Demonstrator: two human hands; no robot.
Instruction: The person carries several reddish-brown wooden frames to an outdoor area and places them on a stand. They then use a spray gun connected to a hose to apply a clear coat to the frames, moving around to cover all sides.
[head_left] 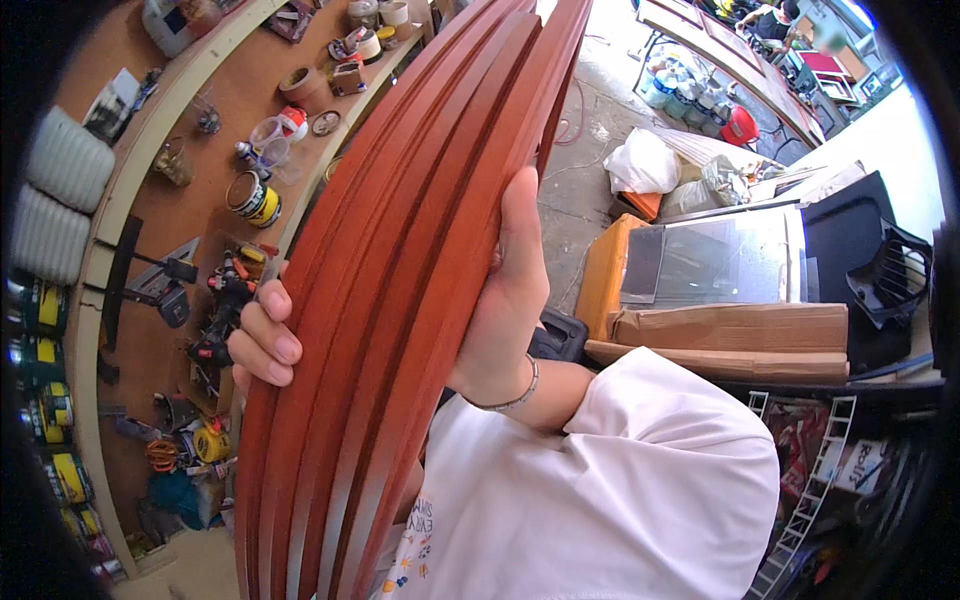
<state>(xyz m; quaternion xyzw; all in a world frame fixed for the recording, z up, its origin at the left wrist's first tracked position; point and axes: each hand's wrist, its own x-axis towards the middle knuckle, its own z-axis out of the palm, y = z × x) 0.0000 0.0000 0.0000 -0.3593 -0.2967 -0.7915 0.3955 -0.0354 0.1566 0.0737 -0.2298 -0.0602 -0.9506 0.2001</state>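
Reddish strips (400, 250), right hand (512, 290) gripping them (thumb along edge), left hand unseen

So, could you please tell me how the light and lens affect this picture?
Head view: strong light bleaches the upper right; the long reddish-brown grooved moulding catches a pale sheen near its lower end; fisheye distortion bows the long cream-coloured rail at left; the area around the white ladder-like rack is dim; the corners fall to black.
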